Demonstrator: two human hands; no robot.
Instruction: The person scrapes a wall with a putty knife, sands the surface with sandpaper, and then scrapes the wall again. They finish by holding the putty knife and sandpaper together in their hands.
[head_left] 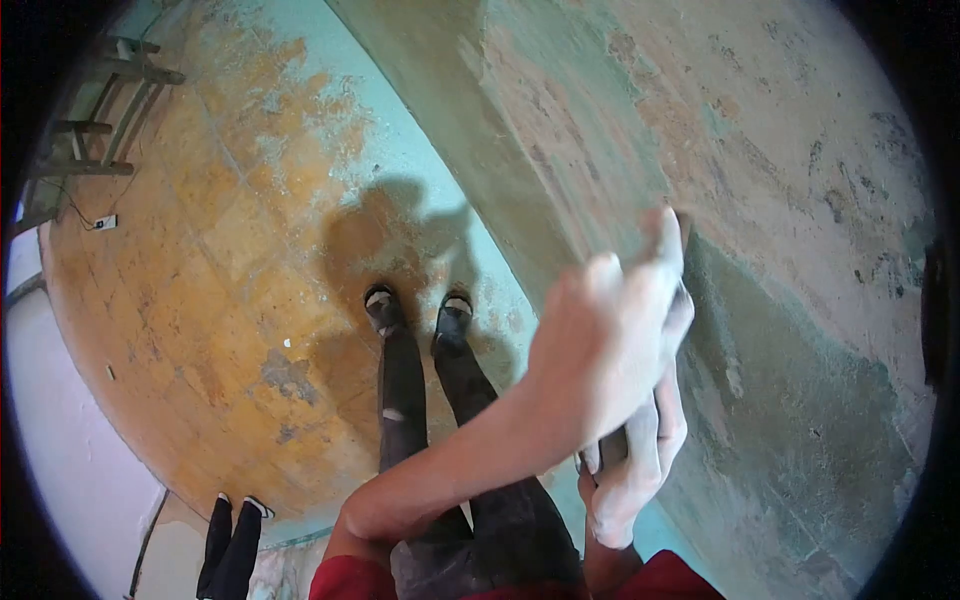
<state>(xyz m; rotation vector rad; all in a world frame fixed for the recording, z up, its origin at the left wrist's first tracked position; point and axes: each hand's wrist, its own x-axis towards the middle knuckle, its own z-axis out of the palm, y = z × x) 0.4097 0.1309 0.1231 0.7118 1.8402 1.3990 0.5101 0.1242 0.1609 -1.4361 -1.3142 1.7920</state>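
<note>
My left hand (610, 330) reaches across in front of my body, up against the wall. Its fingers are closed over the upper part of what looks like a scraper, with one finger stretched along it. The brownish tip of the scraper (685, 228) shows just beyond that fingertip, at the wall surface. Lower down, my right hand (640, 470) is wrapped round the dark handle. Both hands hide most of the tool. The wall (800, 260) is patchy, with bare pinkish-grey areas and smoother greenish-grey ones.
Pale flakes and dust lie on the orange-brown floor (220, 280) round my feet. A wooden stand (130, 90) is at the upper left, near a power socket with a cord (106, 222). Another person's legs (230, 545) show at the lower left.
</note>
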